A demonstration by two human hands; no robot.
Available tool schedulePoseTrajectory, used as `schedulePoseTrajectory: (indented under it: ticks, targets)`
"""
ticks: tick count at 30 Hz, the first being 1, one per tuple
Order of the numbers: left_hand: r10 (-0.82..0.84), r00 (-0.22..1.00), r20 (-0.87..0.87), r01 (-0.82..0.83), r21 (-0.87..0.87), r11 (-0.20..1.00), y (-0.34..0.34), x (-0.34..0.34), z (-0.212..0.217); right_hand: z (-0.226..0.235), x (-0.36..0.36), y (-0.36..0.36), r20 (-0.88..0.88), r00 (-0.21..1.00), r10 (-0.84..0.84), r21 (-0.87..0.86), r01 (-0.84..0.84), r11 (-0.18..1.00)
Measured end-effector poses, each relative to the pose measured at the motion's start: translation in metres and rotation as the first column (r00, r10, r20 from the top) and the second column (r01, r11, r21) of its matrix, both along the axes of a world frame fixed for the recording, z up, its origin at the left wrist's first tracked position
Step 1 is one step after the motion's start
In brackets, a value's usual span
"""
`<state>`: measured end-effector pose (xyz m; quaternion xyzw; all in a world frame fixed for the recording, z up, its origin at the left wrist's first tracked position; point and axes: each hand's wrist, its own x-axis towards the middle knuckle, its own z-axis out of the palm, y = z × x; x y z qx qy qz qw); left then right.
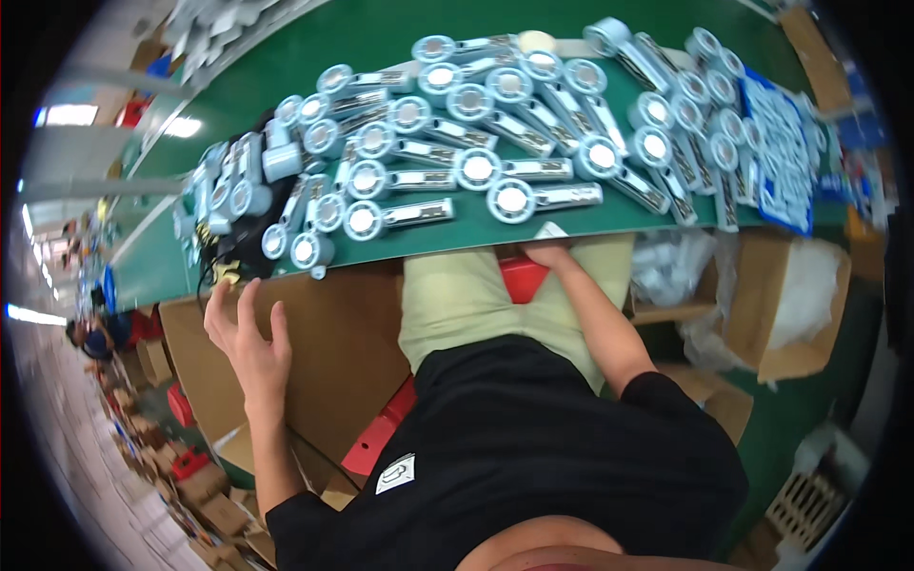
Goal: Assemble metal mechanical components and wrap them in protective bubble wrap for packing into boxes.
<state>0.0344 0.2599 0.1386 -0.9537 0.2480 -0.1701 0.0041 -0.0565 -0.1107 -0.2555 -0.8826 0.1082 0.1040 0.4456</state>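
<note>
My left hand is raised at the table's front left edge, fingers apart and empty. Close to its fingertips lies a small brass-coloured piece beside a dark bundle. My right hand is at the front edge near my lap, closed around a small pale piece whose kind I cannot make out. Beyond it, many light-blue housings with round heads and long handles lie on the green table; one such housing is nearest that hand. Their handles show silvery and dark insides.
A blue tray of pale-blue parts sits at the table's right. Below are an open carton with plastic lining and a bag of pale parts. A large cardboard box stands under the left side. Cartons line the floor at far left.
</note>
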Motion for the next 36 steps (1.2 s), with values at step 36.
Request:
schedulePoseTrajectory:
  ticks: [36]
  targets:
    - [-0.663,0.746,0.061,0.666,-0.075,0.742,-0.272,-0.014,-0.151,0.13,-0.332,-0.287,0.631,-0.395,-0.668,0.195,0.914,-0.356]
